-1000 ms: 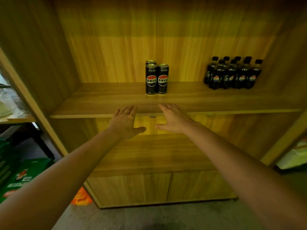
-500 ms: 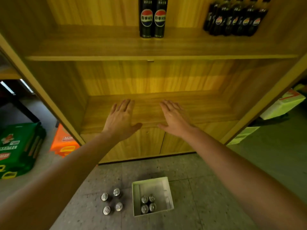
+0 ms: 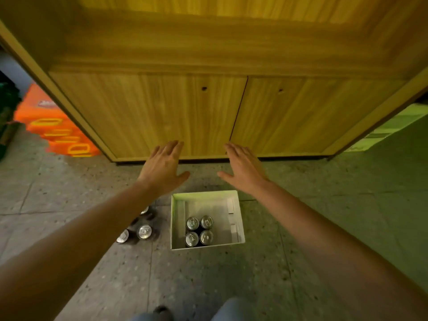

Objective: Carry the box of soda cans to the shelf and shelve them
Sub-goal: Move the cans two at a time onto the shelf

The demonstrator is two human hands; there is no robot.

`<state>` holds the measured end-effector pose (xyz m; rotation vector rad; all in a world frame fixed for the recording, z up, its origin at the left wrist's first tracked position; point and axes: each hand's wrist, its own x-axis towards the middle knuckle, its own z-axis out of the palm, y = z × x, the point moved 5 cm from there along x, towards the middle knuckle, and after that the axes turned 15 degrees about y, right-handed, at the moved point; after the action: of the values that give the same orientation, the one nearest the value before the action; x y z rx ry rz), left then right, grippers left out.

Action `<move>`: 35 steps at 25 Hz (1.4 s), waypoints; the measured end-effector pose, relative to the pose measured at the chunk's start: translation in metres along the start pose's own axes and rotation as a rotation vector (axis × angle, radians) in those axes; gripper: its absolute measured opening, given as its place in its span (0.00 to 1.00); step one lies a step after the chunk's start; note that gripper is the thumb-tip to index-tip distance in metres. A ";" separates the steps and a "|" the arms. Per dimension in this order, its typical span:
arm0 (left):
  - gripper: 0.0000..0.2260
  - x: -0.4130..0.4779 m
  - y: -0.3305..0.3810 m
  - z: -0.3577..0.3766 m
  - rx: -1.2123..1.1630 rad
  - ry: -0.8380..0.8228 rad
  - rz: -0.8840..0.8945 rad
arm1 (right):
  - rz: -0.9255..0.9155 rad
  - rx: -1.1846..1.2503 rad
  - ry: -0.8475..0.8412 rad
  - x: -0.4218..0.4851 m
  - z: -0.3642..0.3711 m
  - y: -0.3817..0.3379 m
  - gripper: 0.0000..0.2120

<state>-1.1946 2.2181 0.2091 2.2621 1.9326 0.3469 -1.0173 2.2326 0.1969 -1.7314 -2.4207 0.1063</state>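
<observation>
View from the head, looking down at the floor (image 3: 324, 228) before a wooden cabinet (image 3: 143, 112).

Far left: orange crates (image 3: 58, 133) lean beside the cabinet's side panel.

Left of centre: a loose cluster of cans (image 3: 144, 232) stands on the floor just beside the box, partly hidden under the left forearm.

The left grip (image 3: 163, 169) hovers palm down with its fingers straight and slightly spread, holding nothing.

Centre: the open white box (image 3: 222, 205) sits on the floor, close to the closed cabinet doors. Four soda cans (image 3: 192, 223) stand upright in it, packed together toward its near side, with the rest of the box bare.

The right grip (image 3: 243, 170) mirrors the left, flat and spread, touching nothing. Both grips are above and beyond the box, apart from it.

Top: the shelf (image 3: 208, 42) runs across the cabinet above the doors, and no cans show on the visible part of it.

Far right: pale cartons (image 3: 393, 121) lie by the cabinet.

Judged hazards:
- **Floor cans:** the left forearm passes directly over them, so a low reach could knock them over and send them rolling.
- **Boxed cans:** they touch one another, so lifting one carelessly may topple its neighbours.
- **Box:** the load sits off-centre, so raising the box by its far edge could tip it.
- **Feet:** they are near the bottom edge of the view, and a step forward risks kicking a can.
</observation>
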 end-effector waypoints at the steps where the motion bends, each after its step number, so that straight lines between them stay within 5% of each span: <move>1: 0.36 -0.011 -0.012 0.042 -0.008 -0.038 -0.022 | 0.015 0.014 -0.018 -0.011 0.044 0.005 0.37; 6: 0.33 -0.065 -0.064 0.224 -0.149 -0.218 -0.098 | -0.013 0.066 -0.135 -0.065 0.233 0.026 0.33; 10: 0.29 -0.085 -0.098 0.321 -0.494 -0.235 -0.351 | 0.092 0.130 -0.142 -0.092 0.333 0.049 0.29; 14: 0.30 -0.096 -0.112 0.379 -0.841 -0.281 -0.578 | 0.331 0.543 -0.146 -0.105 0.389 0.058 0.32; 20: 0.28 -0.098 -0.108 0.411 -1.037 -0.391 -0.768 | 0.382 0.813 -0.215 -0.095 0.415 0.054 0.32; 28: 0.32 -0.084 -0.099 0.417 -0.993 -0.233 -0.701 | 0.487 0.987 -0.187 -0.079 0.431 0.046 0.35; 35: 0.23 -0.075 -0.088 0.381 -1.027 -0.142 -0.659 | 0.599 1.120 -0.052 -0.071 0.396 0.046 0.29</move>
<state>-1.1867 2.1728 -0.1868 0.9402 1.6882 0.8017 -1.0208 2.1956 -0.2060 -1.6912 -1.2318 1.2743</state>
